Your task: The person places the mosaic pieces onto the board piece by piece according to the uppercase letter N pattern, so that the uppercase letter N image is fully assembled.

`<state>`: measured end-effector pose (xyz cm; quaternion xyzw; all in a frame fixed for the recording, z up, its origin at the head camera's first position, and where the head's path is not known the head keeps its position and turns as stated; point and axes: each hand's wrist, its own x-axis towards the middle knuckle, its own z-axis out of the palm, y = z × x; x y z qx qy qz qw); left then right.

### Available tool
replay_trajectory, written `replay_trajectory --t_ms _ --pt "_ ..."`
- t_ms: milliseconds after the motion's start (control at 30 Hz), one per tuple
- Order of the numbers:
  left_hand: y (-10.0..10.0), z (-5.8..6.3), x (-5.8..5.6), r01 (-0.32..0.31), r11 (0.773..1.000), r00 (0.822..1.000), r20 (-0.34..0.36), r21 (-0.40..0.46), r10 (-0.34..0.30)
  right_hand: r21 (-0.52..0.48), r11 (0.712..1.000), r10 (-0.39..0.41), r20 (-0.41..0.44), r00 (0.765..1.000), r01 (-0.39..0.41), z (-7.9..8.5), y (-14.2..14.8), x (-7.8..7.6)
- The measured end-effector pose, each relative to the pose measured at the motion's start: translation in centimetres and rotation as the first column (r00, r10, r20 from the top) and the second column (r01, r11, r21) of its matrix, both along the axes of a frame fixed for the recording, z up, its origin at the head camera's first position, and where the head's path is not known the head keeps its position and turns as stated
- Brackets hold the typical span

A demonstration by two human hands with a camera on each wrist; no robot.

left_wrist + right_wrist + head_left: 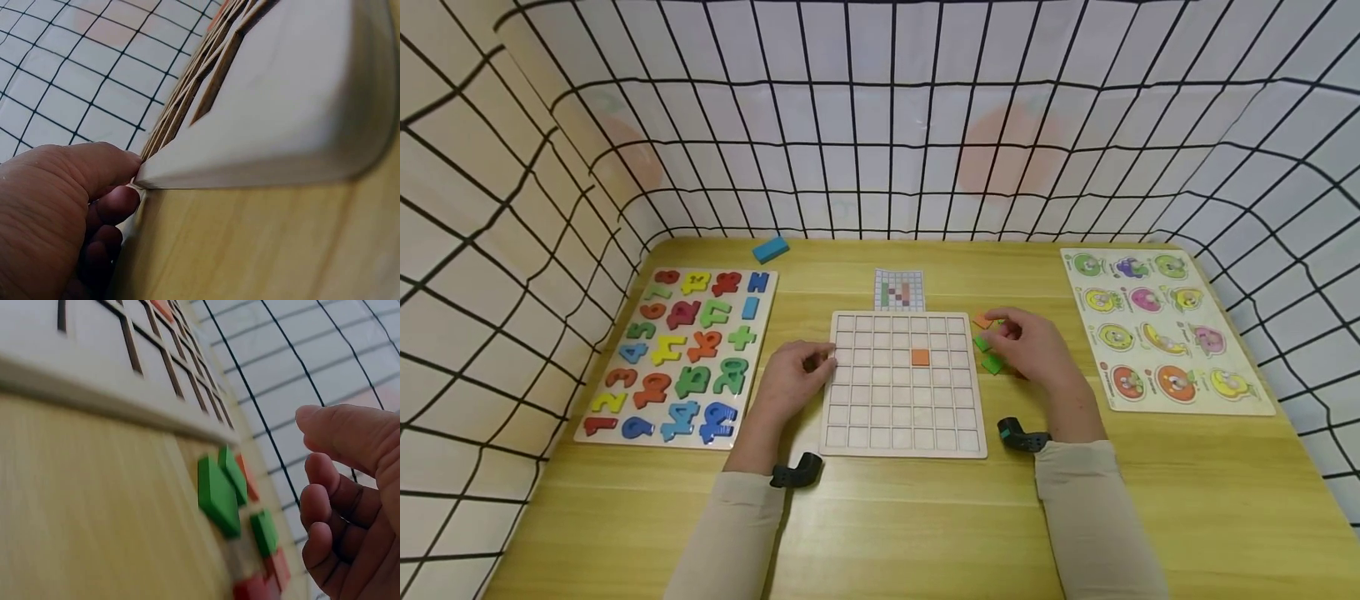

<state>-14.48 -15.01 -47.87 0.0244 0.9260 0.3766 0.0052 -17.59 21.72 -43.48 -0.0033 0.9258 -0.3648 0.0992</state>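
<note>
A pale wooden grid board [902, 417] lies in front of me in the head view, with one orange square tile [920, 357] in a cell right of centre. My left hand [790, 383] pinches the board's left edge; thumb and forefinger meet at the rim in the left wrist view. Just off the board's right side, my right hand [1033, 346] hovers over loose tiles, thumb and loosely curled fingers apart with nothing between them. Green tiles [215, 494], a red tile [251, 589] and orange ones show below it in the right wrist view. The hand partly hides this pile from above.
A small printed pattern card [898, 287] touches the board's far edge. To the left lies a number puzzle [606, 440], with a blue block [771, 250] beyond it. A fruit picture board [1195, 400] lies at right. Black wire mesh [895, 150] walls the table's back and sides.
</note>
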Motion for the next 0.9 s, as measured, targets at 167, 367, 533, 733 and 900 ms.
replay_trajectory --t_ms 167,367,533,733,900 --pt "0.0 0.2 0.0 -0.006 1.0 1.0 0.0 0.0 0.006 0.008 0.997 -0.074 -0.041 0.996 0.074 -0.6 1.9 0.2" --pt "0.1 0.2 0.1 -0.003 1.0 1.0 0.013 0.011 0.003 -0.02 0.982 -0.191 -0.048 0.98 0.19 -1.6 3.8 0.5" --pt "0.0 -0.1 0.2 0.0 1.0 1.0 0.011 0.007 0.0 0.007 0.972 -0.233 -0.029 0.972 0.233 -2.4 5.0 0.7" --pt "0.0 0.0 0.1 -0.003 1.0 1.0 -0.001 0.003 0.003 0.045 0.975 -0.215 -0.051 0.975 0.217 -2.6 5.7 0.6" --pt "0.0 0.0 0.1 -0.001 1.0 1.0 0.003 0.0 0.001 0.069 0.977 -0.199 -0.035 0.979 0.201 -2.5 6.0 0.5"
